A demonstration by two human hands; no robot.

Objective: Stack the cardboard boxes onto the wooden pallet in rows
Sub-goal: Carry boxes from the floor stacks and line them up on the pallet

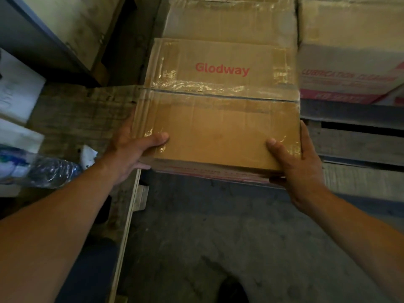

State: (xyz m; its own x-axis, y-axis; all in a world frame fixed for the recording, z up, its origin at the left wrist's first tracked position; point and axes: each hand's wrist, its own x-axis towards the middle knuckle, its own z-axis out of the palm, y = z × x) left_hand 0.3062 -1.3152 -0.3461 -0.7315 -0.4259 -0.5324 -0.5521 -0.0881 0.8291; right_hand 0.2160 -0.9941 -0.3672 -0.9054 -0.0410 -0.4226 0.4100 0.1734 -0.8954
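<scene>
A brown cardboard box (218,119) with red "Glodway" print and clear tape fills the middle of the head view. My left hand (131,149) grips its near left corner, thumb on top and fingers underneath. My right hand (295,165) grips the near right corner the same way. The box's near edge juts out over the floor. Behind it stands another taped brown box (229,18). To the right, a box with pink print (345,79) sits on the wooden pallet (354,141).
A worn wooden surface (83,119) lies to the left, with a plastic water bottle (50,171) and white boxes (17,88) beside it. A dark metal cabinet (39,40) stands at upper left. Grey concrete floor (207,237) stretches below.
</scene>
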